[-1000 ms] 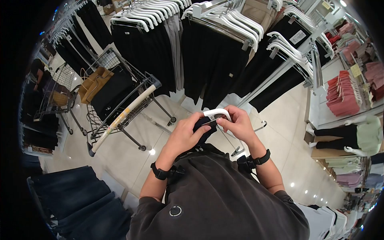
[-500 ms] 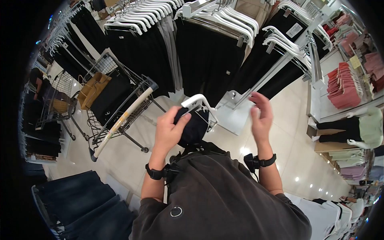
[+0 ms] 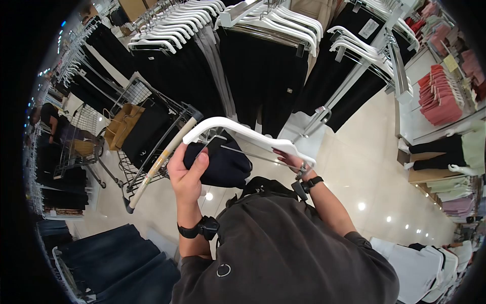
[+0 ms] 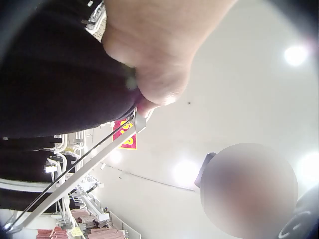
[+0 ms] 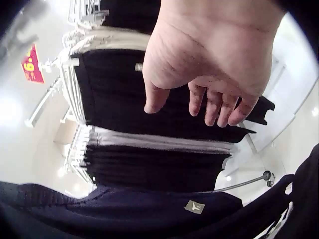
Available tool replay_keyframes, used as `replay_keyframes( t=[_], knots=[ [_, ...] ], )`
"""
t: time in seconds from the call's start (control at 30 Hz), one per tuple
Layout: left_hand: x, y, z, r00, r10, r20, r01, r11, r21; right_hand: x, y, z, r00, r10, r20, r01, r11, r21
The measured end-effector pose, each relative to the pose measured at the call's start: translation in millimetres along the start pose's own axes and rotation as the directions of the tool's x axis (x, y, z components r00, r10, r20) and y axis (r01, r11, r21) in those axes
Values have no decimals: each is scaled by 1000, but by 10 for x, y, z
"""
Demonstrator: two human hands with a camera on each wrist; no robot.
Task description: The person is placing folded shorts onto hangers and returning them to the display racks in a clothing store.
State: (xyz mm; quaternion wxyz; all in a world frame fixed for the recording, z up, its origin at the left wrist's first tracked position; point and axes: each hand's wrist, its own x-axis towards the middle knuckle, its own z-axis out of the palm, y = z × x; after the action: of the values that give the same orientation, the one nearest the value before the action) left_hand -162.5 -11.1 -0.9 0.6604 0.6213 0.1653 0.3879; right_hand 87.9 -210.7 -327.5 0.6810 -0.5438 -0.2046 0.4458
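Note:
My left hand (image 3: 186, 177) grips a dark navy garment (image 3: 230, 164) at one end of a white clip hanger (image 3: 240, 130), thumb on top near the clip. From there the hanger stretches across to the right, its thin metal bar (image 3: 253, 153) running below the white arm. My right hand (image 3: 289, 158) is by the hanger's far end, partly hidden behind it in the head view. In the right wrist view its fingers (image 5: 213, 107) hang relaxed and hold nothing. The navy garment shows a small light tag (image 5: 194, 207) there, below the hand.
Racks of black trousers (image 3: 263, 76) on white hangers stand ahead. A shopping cart (image 3: 164, 159) with a brown bag (image 3: 123, 124) is at left. Folded jeans (image 3: 116, 263) lie at lower left. A mannequin (image 3: 450, 157) is on the right, and another person (image 3: 48, 121) stands far left.
My right hand has let go of the hanger's near end and moved right, then down by its far end. The left hand has shifted left with the garment, and the hanger now extends rightward.

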Motion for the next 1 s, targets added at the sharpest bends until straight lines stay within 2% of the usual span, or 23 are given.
replay_keyframes(
  t=[0.07,0.1,0.17,0.2,0.3,0.33,0.37,0.47,0.5,0.57,0.63,0.7,0.8,0.83,0.9,0.93,0.97,1.0],
  knots=[
    [-31,71,-50,1000,-12,18,12,1000,-2,56,-401,480,999,3,54,-1,999,-40],
    [-53,112,-53,1000,-13,0,13,1000,1,73,-556,647,995,47,86,-46,999,-11],
    [-102,196,-41,999,-18,-44,18,1000,8,279,-569,789,973,210,96,-203,976,-76],
    [-119,203,-63,998,-16,-55,16,1000,-5,91,-974,1012,966,224,128,-213,973,-90],
    [-164,176,-215,1000,5,-15,-5,999,-33,19,-1285,1261,907,142,397,-148,989,-16],
    [-156,165,-242,1000,16,-20,-16,999,-41,43,-1188,1276,931,151,332,-158,987,-7],
    [-144,153,-264,999,27,-26,-28,998,-50,188,-889,1153,931,133,339,-153,988,31],
    [-92,132,-282,996,36,-81,-42,997,-70,190,-911,1144,943,131,306,-184,971,152],
    [-75,119,-281,994,32,-101,-40,996,-76,102,-1042,1167,958,92,273,-175,938,300],
    [-56,47,-348,990,40,-136,-52,995,-85,173,-1071,1177,985,37,170,-55,993,107],
    [-22,-2,-384,977,38,-208,-57,995,-86,171,-1214,1193,982,-121,146,135,987,-88],
    [2,-23,-417,971,19,-237,-47,993,-112,89,-1385,1166,996,-69,62,84,955,-283],
    [40,-100,-481,962,25,-273,-61,990,-125,117,-1400,1058,992,-124,10,124,975,-183],
    [50,-154,-515,957,17,-289,-56,990,-128,100,-1438,1021,979,-202,-19,192,954,-228],
    [70,-232,-561,948,2,-320,-47,990,-133,-71,-1618,943,985,-119,-125,74,944,-321],
    [84,-246,-541,949,-3,-314,-49,986,-157,-119,-1721,1035,950,-232,-210,129,903,-411],
    [85,-281,-548,941,-22,-337,-35,986,-163,-226,-1922,1031,970,-211,-124,165,937,-307],
    [83,-338,-569,932,-41,-360,-22,985,-169,-228,-1914,953,974,-193,-120,150,943,-297]
  ],
)
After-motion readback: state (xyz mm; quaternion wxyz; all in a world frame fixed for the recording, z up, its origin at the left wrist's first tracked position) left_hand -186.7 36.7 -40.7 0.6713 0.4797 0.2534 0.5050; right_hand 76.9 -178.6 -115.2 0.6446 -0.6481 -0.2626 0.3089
